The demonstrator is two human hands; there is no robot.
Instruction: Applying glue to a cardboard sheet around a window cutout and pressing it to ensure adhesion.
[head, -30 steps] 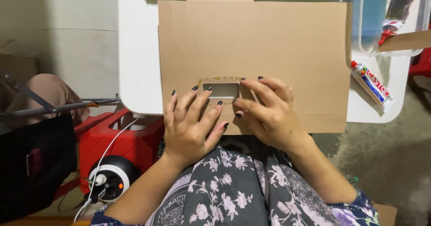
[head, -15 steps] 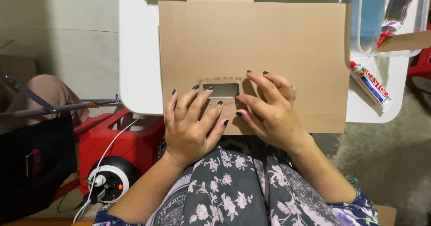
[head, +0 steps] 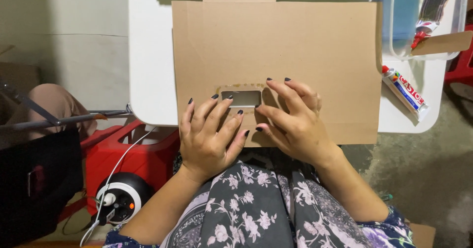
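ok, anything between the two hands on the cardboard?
Head view: between the left hand and right hand lies the rectangular cutout in the cardboard sheet, fingertips of both at its edges.

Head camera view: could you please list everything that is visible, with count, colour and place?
cardboard sheet: one, brown, flat on the table, small rectangular window near its front edge
table: one, white, under the sheet
glue tube: one, white with red cap, on the table right of the sheet
plastic container: one, clear, upper right
red stool: one, left, below the table edge
round device with cable: one, black and white, lower left
left hand: pressing the sheet left of the window
right hand: pressing the sheet right of the window
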